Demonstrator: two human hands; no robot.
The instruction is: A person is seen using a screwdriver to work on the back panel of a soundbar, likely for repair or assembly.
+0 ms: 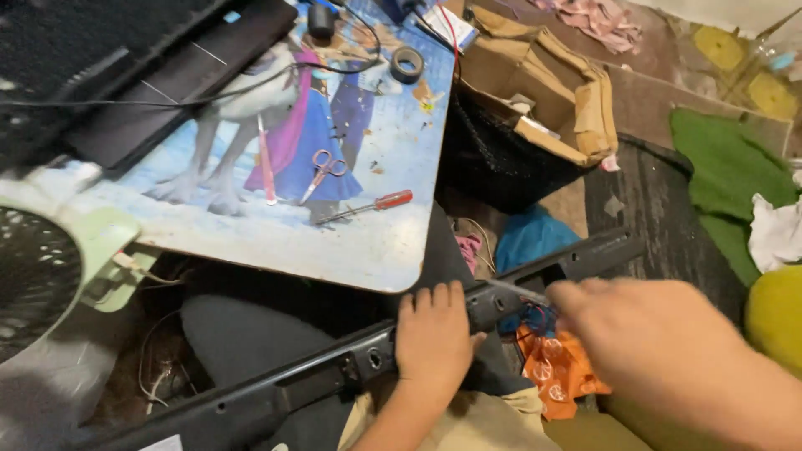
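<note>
My left hand (432, 338) grips a long black plastic bar (317, 380) that runs from the lower left up to the right (597, 250). My right hand (660, 347) is blurred and sits at the bar's middle, fingertips close to a thin grey tool or blade (518, 292) lying on the bar. Whether the right hand holds that tool is unclear. Blue and red wires (530, 319) hang just under that spot.
A low table (368, 250) with a cartoon picture carries pink scissors (322, 171), a red-handled screwdriver (376, 203), a tape roll (407, 63) and a dark laptop (159, 75). A pale green fan (50, 267) stands left. An open cardboard box (543, 83), orange wrapper (555, 367) and green cloth (727, 175) lie right.
</note>
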